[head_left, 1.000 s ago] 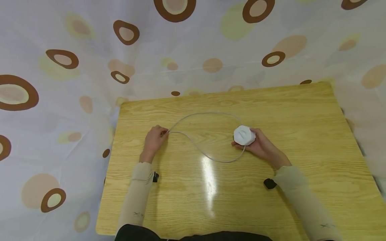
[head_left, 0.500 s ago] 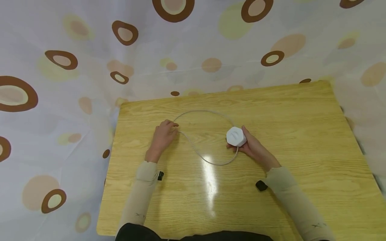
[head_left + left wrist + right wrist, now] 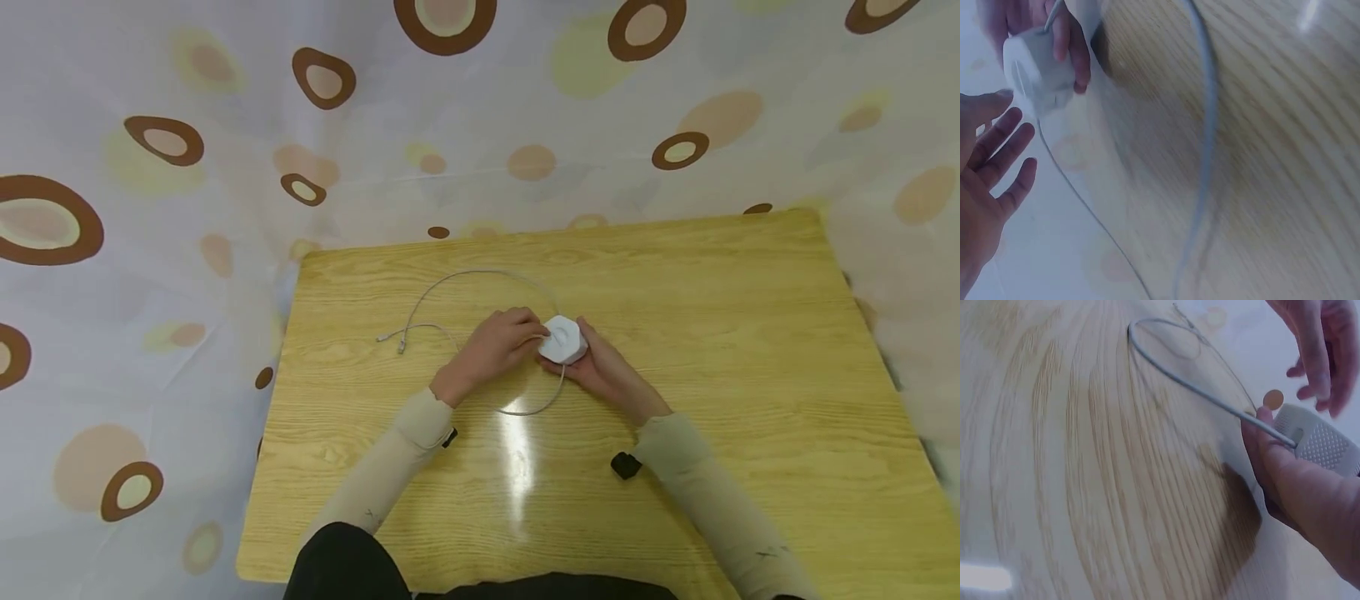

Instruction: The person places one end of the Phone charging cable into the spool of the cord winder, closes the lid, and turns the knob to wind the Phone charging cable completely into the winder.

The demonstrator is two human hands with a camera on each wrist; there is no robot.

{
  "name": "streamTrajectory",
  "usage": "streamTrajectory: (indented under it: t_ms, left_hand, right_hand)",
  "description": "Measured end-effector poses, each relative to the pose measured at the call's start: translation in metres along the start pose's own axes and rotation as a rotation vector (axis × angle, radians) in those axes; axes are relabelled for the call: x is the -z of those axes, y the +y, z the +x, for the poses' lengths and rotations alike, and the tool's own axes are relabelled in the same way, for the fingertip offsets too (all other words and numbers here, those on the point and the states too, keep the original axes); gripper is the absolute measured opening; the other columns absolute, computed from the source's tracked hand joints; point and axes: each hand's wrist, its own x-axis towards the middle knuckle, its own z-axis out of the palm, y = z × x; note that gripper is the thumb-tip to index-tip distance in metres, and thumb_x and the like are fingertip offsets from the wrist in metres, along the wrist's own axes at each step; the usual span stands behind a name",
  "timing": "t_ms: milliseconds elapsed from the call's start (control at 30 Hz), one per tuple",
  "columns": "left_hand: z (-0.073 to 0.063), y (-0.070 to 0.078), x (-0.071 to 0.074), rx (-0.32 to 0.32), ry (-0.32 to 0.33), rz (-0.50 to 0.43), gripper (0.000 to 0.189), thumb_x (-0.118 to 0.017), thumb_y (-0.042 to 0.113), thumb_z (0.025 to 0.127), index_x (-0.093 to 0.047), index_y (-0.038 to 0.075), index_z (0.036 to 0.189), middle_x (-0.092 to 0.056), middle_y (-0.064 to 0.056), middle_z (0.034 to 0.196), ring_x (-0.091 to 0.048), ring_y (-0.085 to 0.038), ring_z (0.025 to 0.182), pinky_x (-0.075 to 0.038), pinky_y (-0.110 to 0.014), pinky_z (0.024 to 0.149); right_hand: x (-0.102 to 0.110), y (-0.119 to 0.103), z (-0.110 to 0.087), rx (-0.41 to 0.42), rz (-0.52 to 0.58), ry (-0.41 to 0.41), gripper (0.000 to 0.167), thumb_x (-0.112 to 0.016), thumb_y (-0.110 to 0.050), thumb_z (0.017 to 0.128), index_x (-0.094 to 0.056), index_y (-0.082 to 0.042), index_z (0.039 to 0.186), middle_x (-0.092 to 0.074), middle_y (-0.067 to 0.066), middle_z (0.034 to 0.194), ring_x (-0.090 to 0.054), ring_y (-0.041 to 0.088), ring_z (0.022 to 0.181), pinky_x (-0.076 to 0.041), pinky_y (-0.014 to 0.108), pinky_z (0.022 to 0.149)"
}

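A white hexagonal cable winder (image 3: 564,340) with a raised knob on top rests in my right hand (image 3: 607,371), which grips it from the right and below. Its side is textured in the right wrist view, where a grey cable (image 3: 1204,397) comes out of a slot. My left hand (image 3: 491,346) has come up to the winder's left side. In the left wrist view its thumb and spread fingers lie near the winder's face and hold nothing. Two cable ends with small plugs (image 3: 402,347) lie loose on the table to the left, crossing each other.
A wooden table (image 3: 712,292) stands under the hands. Patterned curtain (image 3: 480,108) hangs behind it and at both sides. Cable loops spread from the winder over the table's left half. A small black device (image 3: 626,465) sits at the right cuff.
My left hand has let go of the cable ends and moved right to the winder. My right hand has shifted a little left, carrying the winder.
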Motion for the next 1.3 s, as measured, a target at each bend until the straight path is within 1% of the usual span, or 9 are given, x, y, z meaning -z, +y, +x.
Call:
streamTrajectory:
  t_ms: [100,200,333,433,667,733,867,1133,1300]
  left_hand:
    - [0.008,0.005,-0.004,-0.069,-0.007,0.059,0.019,-0.067,0.019,0.105,-0.079,0.015,0.119,-0.069,-0.003,0.116,-0.066,-0.016,0.099,-0.054,-0.034,0.085]
    - [0.011,0.006,-0.007,-0.09,-0.022,0.104,0.018,-0.066,0.021,0.106,-0.08,0.017,0.118,-0.067,-0.004,0.115,-0.064,-0.017,0.097,-0.053,-0.034,0.083]
    - [0.01,0.004,-0.006,-0.061,-0.043,0.093,0.017,-0.069,0.022,0.103,-0.081,0.017,0.115,-0.067,-0.003,0.115,-0.064,-0.017,0.099,-0.053,-0.035,0.085]
    - [0.007,0.002,-0.005,-0.055,-0.066,0.091,0.015,-0.073,0.023,0.1,-0.081,0.019,0.112,-0.067,-0.002,0.117,-0.064,-0.016,0.101,-0.053,-0.034,0.085]
    - [0.003,0.002,-0.004,-0.106,-0.105,0.174,0.011,-0.075,0.022,0.099,-0.081,0.021,0.108,-0.069,-0.001,0.117,-0.064,-0.014,0.099,-0.05,-0.03,0.08]
    - [0.003,0.003,-0.003,-0.118,-0.108,0.207,0.01,-0.075,0.022,0.099,-0.081,0.022,0.107,-0.069,0.0,0.114,-0.063,-0.013,0.096,-0.05,-0.03,0.079]
    - [0.002,0.004,-0.001,-0.134,-0.105,0.244,0.009,-0.077,0.023,0.097,-0.082,0.023,0.105,-0.07,0.001,0.11,-0.063,-0.013,0.093,-0.051,-0.029,0.077]
    - [-0.002,-0.003,-0.007,-0.07,-0.129,0.131,0.016,-0.076,0.026,0.098,-0.082,0.017,0.11,-0.07,0.0,0.11,-0.067,-0.012,0.092,-0.054,-0.029,0.079]
    - [-0.003,-0.004,-0.007,-0.047,-0.112,0.142,0.019,-0.077,0.031,0.097,-0.083,0.016,0.108,-0.071,0.001,0.105,-0.066,-0.011,0.086,-0.054,-0.029,0.076]
  right_hand:
    - [-0.002,0.003,0.0,-0.001,-0.026,-0.001,0.07,-0.022,-0.048,0.115,-0.004,-0.006,0.17,-0.058,-0.001,0.135,-0.069,0.011,0.116,-0.057,0.032,0.102]
    - [-0.005,0.004,-0.001,-0.004,-0.069,0.01,0.067,-0.02,-0.043,0.117,-0.006,-0.005,0.17,-0.059,-0.001,0.136,-0.068,0.006,0.115,-0.056,0.03,0.101]
    - [-0.005,0.004,-0.004,-0.023,-0.073,0.011,0.061,-0.019,-0.033,0.118,-0.006,-0.001,0.169,-0.036,0.02,0.162,-0.065,0.009,0.119,-0.056,0.032,0.103]
    - [-0.004,0.004,-0.007,-0.049,-0.104,0.013,0.059,-0.018,-0.028,0.118,-0.008,0.002,0.168,-0.02,0.028,0.169,-0.065,0.01,0.119,-0.057,0.033,0.101]
    - [0.002,0.001,-0.011,-0.043,-0.405,-0.008,0.058,-0.026,-0.029,0.118,-0.028,0.01,0.161,-0.058,0.012,0.143,-0.068,0.007,0.114,-0.059,0.033,0.101]
    - [0.003,-0.002,-0.011,-0.047,-0.462,-0.025,0.057,-0.032,-0.03,0.118,-0.033,0.01,0.159,-0.058,0.011,0.142,-0.068,0.008,0.115,-0.059,0.032,0.1]
    - [0.004,-0.006,-0.011,-0.071,-0.543,-0.057,0.058,-0.046,-0.028,0.115,-0.036,0.006,0.16,-0.049,0.024,0.154,-0.066,0.008,0.118,-0.059,0.03,0.101]
    - [0.005,-0.003,-0.01,-0.106,-0.476,-0.033,0.058,-0.045,-0.021,0.115,-0.028,0.008,0.163,-0.035,0.031,0.165,-0.066,0.005,0.118,-0.058,0.029,0.103]
    - [0.001,0.0,-0.011,-0.094,-0.434,-0.023,0.06,-0.045,-0.022,0.115,-0.026,0.008,0.163,-0.033,0.031,0.165,-0.067,0.004,0.117,-0.057,0.03,0.106]
